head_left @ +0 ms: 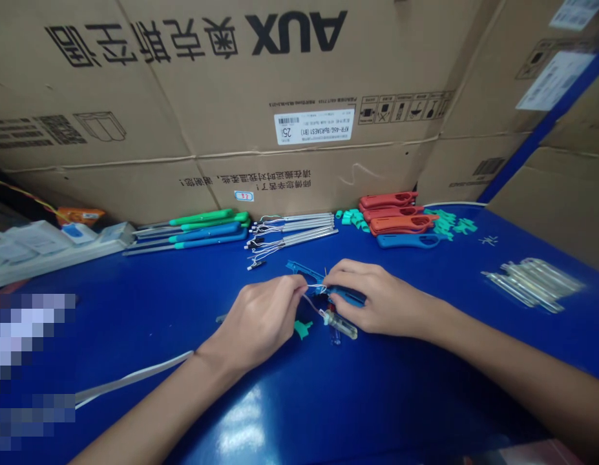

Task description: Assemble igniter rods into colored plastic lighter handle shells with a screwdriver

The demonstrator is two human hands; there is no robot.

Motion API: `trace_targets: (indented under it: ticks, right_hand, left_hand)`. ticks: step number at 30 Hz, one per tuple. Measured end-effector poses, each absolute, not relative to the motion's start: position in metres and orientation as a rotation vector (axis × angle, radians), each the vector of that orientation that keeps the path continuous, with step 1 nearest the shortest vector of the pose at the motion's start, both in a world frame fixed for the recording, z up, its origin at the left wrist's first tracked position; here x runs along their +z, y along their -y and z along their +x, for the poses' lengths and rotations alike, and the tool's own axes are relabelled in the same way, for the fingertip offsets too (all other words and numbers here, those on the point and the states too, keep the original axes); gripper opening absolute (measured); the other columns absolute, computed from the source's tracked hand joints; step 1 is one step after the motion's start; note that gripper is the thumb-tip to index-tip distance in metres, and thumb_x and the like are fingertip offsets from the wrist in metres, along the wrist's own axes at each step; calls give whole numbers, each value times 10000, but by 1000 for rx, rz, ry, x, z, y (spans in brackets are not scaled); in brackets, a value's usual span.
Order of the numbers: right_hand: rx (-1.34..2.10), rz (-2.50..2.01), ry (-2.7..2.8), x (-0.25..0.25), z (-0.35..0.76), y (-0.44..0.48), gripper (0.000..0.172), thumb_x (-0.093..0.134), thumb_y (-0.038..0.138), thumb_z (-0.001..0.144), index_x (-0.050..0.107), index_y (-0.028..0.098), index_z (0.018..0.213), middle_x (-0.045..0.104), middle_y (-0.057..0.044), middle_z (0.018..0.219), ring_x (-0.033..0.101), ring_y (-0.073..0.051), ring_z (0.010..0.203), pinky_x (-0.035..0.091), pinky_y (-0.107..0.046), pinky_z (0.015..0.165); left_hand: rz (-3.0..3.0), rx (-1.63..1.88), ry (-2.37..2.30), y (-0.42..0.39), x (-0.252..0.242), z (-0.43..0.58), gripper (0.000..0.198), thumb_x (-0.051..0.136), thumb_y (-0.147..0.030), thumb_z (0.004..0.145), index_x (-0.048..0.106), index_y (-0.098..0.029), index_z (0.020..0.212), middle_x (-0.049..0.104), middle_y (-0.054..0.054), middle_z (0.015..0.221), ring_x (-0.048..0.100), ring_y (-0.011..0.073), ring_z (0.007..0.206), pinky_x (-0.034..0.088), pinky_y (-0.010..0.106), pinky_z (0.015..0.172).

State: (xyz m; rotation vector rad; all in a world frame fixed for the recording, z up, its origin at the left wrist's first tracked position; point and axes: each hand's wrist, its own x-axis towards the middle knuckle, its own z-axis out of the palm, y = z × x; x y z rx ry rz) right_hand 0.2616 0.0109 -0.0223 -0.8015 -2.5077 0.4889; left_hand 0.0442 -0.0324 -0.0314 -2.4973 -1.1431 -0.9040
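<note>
My left hand (258,323) pinches thin wires (315,287) between thumb and fingertips. My right hand (377,297) grips a blue plastic wire stripper (302,274), and the wires run into its jaw area. Just below both hands lies a clear-handled tool (341,325), perhaps a small screwdriver, with a wire leading towards it. A small green plastic piece (302,329) sits under my left hand's fingers. The stripper's far end shows, but my fingers hide its middle.
Screwdrivers with green and blue handles (192,229) and wired metal rods (292,232) lie in rows at the back of the blue bench (299,413). Red, orange and blue strippers (396,219) lie beside green pieces (447,223). Metal rods (534,284) lie right; cardboard cartons (231,84) stand behind.
</note>
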Motion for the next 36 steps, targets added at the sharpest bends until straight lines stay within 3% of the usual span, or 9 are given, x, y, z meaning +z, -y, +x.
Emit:
trace_targets:
  ticks: [7, 13, 16, 19, 22, 26, 29, 32, 36]
  right_hand:
    - [500, -862, 2457, -22, 263, -15, 106, 537, 86, 785, 605, 166, 802, 579, -15, 794, 512, -117, 666, 415, -257, 616]
    - [564, -934, 2482, -24, 264, -17, 197, 507, 72, 790, 632, 173, 902, 594, -59, 973, 565, -148, 786, 462, -304, 718]
    - [535, -896, 2471, -23, 263, -16, 199, 586, 89, 737, 637, 171, 910, 577, -93, 1089, 568, -201, 949, 468, -361, 842]
    - [551, -785, 2407, -20, 263, -14, 198, 644, 140, 732, 619, 179, 924, 607, -81, 1061, 557, -217, 1005, 446, -392, 911]
    - [642, -791, 2302, -17, 264, -12, 164, 630, 181, 775, 569, 195, 926, 632, -35, 947, 579, -172, 887, 465, -341, 829]
    - [726, -898, 2299, -15, 264, -9, 329, 740, 348, 720, 489, 204, 878, 581, 11, 816, 522, -132, 706, 438, -271, 634]
    - [655, -851, 2405, -22, 259, -7, 374, 783, 464, 696, 548, 192, 800, 583, 0, 794, 538, -160, 765, 439, -293, 686]
    - [538, -771, 2372, -34, 252, -5, 306, 764, 394, 757, 624, 176, 920, 632, -49, 902, 568, -198, 891, 453, -340, 792]
    - [447, -690, 2284, -40, 247, -3, 109, 635, 212, 855, 630, 164, 953, 653, -50, 866, 590, -172, 809, 464, -339, 777]
  left_hand:
    - [-2496, -928, 1137, 32, -33, 42, 79, 429, -124, 958, 500, -152, 977, 640, 7, 718, 623, 140, 563, 450, 259, 508]
    - [-2511, -962, 1189, 33, -34, 41, 70, 449, -141, 958, 511, -162, 984, 625, -10, 710, 608, 131, 556, 439, 255, 523]
    - [-2519, -976, 1235, 32, -35, 40, 75, 451, -148, 960, 517, -165, 991, 637, -5, 732, 613, 125, 567, 448, 250, 538]
    - [-2517, -990, 1279, 31, -35, 40, 81, 441, -164, 966, 518, -169, 992, 643, -4, 737, 609, 117, 558, 444, 242, 533]
    - [-2507, -1007, 1322, 30, -34, 39, 84, 433, -181, 967, 515, -178, 984, 641, -9, 729, 599, 113, 542, 438, 238, 523]
    - [-2500, -1059, 1415, 30, -33, 38, 70, 441, -198, 963, 507, -187, 983, 636, -10, 732, 614, 120, 577, 444, 237, 538]
    - [-2520, -1128, 1471, 30, -32, 37, 60, 448, -195, 960, 505, -191, 979, 642, -11, 737, 618, 117, 587, 449, 232, 554]
    - [-2543, -1180, 1498, 31, -31, 37, 63, 457, -191, 957, 512, -194, 988, 651, -16, 732, 621, 111, 588, 443, 221, 553]
    - [-2596, -1184, 1501, 31, -28, 38, 171, 473, -185, 952, 499, -199, 1120, 659, -14, 783, 620, 113, 621, 451, 220, 576]
